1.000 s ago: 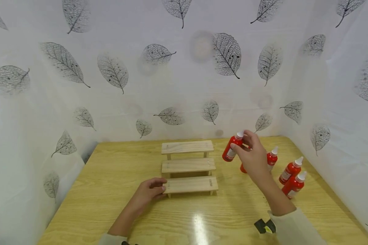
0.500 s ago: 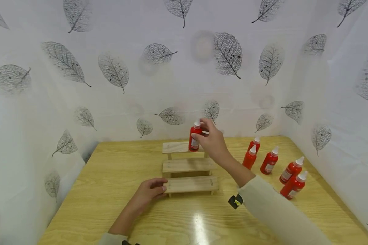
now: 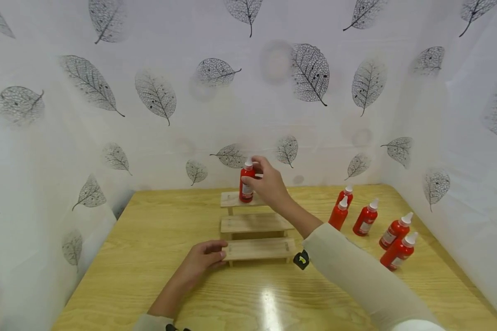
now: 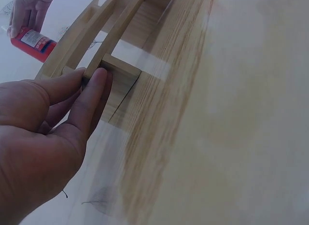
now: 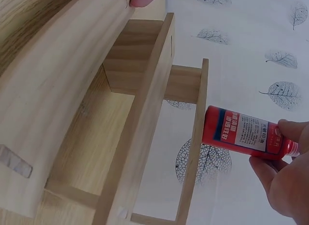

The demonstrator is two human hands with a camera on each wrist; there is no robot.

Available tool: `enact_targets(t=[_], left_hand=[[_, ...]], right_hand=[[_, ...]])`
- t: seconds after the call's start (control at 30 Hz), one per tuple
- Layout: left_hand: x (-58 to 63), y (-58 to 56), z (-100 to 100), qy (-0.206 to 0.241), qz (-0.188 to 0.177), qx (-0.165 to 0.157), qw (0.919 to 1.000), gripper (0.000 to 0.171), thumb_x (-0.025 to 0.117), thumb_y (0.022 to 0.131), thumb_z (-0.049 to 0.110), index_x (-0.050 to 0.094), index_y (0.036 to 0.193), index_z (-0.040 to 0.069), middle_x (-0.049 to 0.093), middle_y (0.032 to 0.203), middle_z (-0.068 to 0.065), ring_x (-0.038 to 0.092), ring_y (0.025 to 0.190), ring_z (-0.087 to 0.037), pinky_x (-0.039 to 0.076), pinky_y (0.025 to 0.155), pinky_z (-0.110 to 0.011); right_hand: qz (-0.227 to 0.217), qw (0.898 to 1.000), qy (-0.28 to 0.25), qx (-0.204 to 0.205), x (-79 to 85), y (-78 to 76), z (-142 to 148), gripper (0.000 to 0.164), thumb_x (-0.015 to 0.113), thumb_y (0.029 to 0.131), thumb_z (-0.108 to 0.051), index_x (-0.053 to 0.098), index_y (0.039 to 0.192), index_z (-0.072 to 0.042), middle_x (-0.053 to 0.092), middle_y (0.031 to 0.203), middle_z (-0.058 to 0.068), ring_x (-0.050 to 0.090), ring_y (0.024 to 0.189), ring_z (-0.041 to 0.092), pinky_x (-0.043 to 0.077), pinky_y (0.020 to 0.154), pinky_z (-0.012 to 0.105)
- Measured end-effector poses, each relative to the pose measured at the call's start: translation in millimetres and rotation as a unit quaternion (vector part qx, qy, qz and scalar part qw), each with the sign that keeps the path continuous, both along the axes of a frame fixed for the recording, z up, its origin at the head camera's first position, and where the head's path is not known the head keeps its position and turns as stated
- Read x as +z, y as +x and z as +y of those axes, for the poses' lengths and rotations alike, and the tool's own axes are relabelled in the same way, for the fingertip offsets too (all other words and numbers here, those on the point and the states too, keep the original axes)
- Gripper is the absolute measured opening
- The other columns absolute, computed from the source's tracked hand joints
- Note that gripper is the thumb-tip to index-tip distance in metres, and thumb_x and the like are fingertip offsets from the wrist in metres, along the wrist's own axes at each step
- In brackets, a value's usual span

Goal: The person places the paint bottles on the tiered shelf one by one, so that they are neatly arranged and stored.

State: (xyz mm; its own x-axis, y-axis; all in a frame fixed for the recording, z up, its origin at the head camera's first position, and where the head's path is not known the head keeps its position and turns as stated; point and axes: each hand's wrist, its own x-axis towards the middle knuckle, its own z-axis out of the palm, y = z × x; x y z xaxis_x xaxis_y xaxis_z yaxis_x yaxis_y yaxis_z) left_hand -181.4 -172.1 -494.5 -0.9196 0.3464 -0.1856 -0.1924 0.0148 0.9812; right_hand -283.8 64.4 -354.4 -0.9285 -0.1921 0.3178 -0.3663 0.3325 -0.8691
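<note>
A three-step wooden rack point(image 3: 258, 248) stands in the middle of the table. My left hand point(image 3: 201, 259) pinches the left end of its lowest step; in the left wrist view the thumb and fingers point(image 4: 91, 97) grip the board's edge. With my right hand point(image 3: 269, 183) I hold a red squeeze bottle point(image 3: 246, 186) with a white cap by its upper part. The bottle is upright at the top step, left of its middle. In the right wrist view, the base of the labelled bottle point(image 5: 241, 133) meets the top board point(image 5: 198, 123).
Several more red bottles with white pointed caps stand on the right of the table, among them one front bottle point(image 3: 398, 253) and one further left point(image 3: 365, 219). A white leaf-print curtain point(image 3: 248, 105) surrounds the wooden table point(image 3: 157, 230) at back and sides.
My right hand has carried the red bottle leftward from beside the other bottles to the rack's top step, shifting a little further left lately. My left hand stays on the lowest step.
</note>
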Motion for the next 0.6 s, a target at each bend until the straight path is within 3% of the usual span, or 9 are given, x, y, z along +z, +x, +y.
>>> enact_targets(t=[0.13, 0.37, 0.6], left_hand=[[0.2, -1.2, 1.2, 0.003, 0.001, -0.003, 1.0000, 0.044, 0.063, 0.099, 0.006, 0.052, 0.138, -0.010, 0.053, 0.130, -0.021, 0.063, 0.107, -0.018, 0.060, 0.098, -0.033], [-0.6, -1.9, 2.4, 0.005, -0.004, -0.003, 1.0000, 0.044, 0.063, 0.099, 0.005, 0.051, 0.139, -0.010, 0.053, 0.129, -0.020, 0.063, 0.107, -0.019, 0.060, 0.098, -0.034], [0.0, -0.2, 3.2, 0.011, -0.012, 0.007, 0.9998, 0.045, 0.064, 0.098, 0.004, 0.051, 0.139, -0.011, 0.055, 0.126, -0.019, 0.063, 0.106, -0.018, 0.060, 0.099, -0.033]], right_hand=[[0.003, 1.000, 0.020, 0.008, 0.4, 0.6, -3.9, 0.060, 0.071, 0.096, -0.017, 0.042, 0.148, -0.010, 0.061, 0.135, 0.012, 0.060, 0.124, 0.028, 0.057, 0.105, 0.041], [-0.008, 1.000, 0.025, 0.016, -0.6, 4.8, -2.6, 0.065, 0.072, 0.096, -0.017, 0.039, 0.152, -0.014, 0.058, 0.139, 0.012, 0.057, 0.130, 0.030, 0.051, 0.112, 0.045], [0.018, 0.998, 0.061, 0.011, -6.8, 22.0, 22.2, 0.070, 0.074, 0.094, -0.030, 0.040, 0.153, -0.017, 0.046, 0.151, 0.009, 0.044, 0.140, 0.026, 0.043, 0.119, 0.046]])
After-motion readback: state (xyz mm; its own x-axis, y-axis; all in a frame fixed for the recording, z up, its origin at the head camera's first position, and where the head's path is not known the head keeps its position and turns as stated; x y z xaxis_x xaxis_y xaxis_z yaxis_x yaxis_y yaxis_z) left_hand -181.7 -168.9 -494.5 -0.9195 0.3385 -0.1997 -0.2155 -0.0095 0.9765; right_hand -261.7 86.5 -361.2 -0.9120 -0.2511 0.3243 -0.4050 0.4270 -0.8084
